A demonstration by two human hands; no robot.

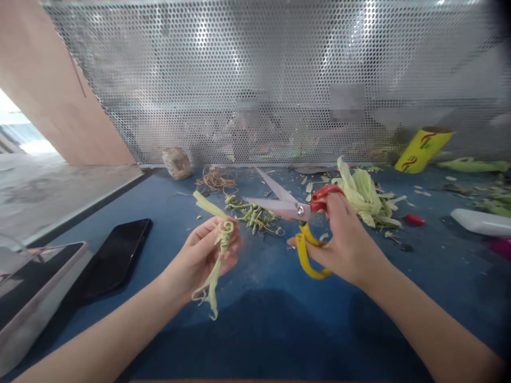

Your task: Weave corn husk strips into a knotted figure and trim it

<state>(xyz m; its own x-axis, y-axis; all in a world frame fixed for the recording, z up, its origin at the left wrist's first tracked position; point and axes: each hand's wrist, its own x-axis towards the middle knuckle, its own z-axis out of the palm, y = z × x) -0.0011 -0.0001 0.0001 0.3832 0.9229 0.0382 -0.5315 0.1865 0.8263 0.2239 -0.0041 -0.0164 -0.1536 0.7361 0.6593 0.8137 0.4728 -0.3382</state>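
Note:
My left hand [205, 244] pinches a pale green strip of leaf, knotted or twisted [224, 242], with one flat end jutting up to the left and a frayed tail hanging below. In my right hand [343, 239] is a pair of scissors [301, 210] with one red and one yellow handle. The blades stand apart and point left, a little above and right of the leaf strip, not touching it. Behind the blades lies a small heap of green knotted pieces [257, 217]. Right of the scissors sits a pile of pale green leaves [361, 194].
A black phone [120, 255] and another device [35, 298] lie at left. Along the back are a tangle of brown string [216, 180], a whitish roll [176, 163] and a yellow tube [423, 150], before a perforated metal screen [279, 64]. A white object [479, 221] lies at right.

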